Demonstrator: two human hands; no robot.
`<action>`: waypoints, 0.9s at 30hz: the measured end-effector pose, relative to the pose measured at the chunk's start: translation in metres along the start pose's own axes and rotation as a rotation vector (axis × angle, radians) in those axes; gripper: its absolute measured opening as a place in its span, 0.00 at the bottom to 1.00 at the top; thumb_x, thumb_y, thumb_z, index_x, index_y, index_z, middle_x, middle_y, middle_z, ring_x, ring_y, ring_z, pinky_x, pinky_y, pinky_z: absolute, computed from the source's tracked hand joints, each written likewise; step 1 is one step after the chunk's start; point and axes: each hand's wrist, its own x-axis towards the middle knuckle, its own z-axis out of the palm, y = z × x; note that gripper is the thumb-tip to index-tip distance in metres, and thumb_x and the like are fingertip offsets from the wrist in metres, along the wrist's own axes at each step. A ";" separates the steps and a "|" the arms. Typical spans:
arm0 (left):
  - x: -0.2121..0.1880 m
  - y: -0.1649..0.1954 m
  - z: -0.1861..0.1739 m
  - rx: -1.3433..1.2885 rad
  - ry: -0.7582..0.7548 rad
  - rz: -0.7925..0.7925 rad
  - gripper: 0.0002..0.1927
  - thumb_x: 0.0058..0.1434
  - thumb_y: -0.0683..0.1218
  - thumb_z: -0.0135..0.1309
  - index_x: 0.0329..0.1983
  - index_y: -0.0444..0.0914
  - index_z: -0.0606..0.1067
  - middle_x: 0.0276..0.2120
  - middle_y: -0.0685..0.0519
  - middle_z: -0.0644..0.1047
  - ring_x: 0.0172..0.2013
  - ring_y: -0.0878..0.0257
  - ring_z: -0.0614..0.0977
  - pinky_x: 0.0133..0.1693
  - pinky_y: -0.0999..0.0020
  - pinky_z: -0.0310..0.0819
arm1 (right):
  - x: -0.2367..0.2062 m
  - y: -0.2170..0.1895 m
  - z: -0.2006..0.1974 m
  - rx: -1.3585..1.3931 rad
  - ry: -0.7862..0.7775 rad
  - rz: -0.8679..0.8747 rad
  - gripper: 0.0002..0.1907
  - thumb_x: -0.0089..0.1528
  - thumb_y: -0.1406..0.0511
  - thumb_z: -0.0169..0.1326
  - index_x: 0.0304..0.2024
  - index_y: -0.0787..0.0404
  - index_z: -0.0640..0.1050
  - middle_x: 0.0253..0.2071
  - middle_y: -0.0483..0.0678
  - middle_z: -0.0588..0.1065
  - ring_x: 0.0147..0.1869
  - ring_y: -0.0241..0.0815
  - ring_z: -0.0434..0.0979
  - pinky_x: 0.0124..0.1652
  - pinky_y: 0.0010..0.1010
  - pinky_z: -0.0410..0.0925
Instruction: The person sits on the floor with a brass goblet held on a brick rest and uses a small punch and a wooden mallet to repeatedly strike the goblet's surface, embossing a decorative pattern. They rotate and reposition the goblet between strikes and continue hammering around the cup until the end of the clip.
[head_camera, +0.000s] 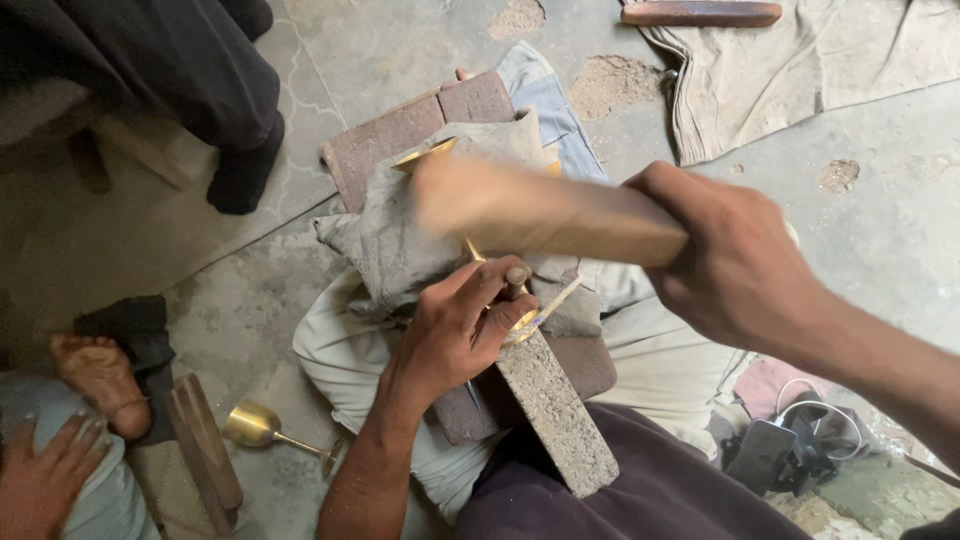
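Your right hand (735, 265) clamps a blurred wooden mallet (545, 212) above the cloth-wrapped brass goblet (430, 152) lying across the brick (400, 135) on the floor, where your left hand's fingers (490, 285), pinching a small punch (516, 280), risk a glancing blow.

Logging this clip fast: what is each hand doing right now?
Left hand: closed on a small punch tool set against the brass piece.
Right hand: closed on a wooden mallet, blurred.
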 end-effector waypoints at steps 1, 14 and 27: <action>0.001 -0.002 0.000 0.054 0.036 0.087 0.16 0.71 0.47 0.58 0.57 0.38 0.72 0.41 0.50 0.80 0.38 0.62 0.84 0.39 0.66 0.80 | 0.000 0.000 -0.001 -0.180 -0.027 -0.009 0.15 0.57 0.72 0.55 0.47 0.60 0.75 0.35 0.49 0.79 0.33 0.44 0.79 0.33 0.36 0.72; 0.013 0.004 -0.013 -0.014 0.005 0.023 0.16 0.67 0.45 0.62 0.54 0.35 0.73 0.41 0.46 0.82 0.36 0.62 0.86 0.34 0.67 0.79 | -0.005 0.004 -0.025 -0.035 -0.201 0.316 0.35 0.54 0.60 0.67 0.60 0.62 0.70 0.38 0.55 0.80 0.38 0.50 0.84 0.40 0.42 0.77; 0.008 -0.002 -0.009 -0.002 0.014 -0.023 0.16 0.68 0.47 0.61 0.54 0.36 0.73 0.35 0.51 0.81 0.31 0.64 0.84 0.32 0.68 0.78 | 0.008 -0.009 -0.014 0.048 0.035 -0.074 0.25 0.51 0.74 0.56 0.53 0.62 0.73 0.40 0.52 0.79 0.40 0.50 0.82 0.38 0.40 0.75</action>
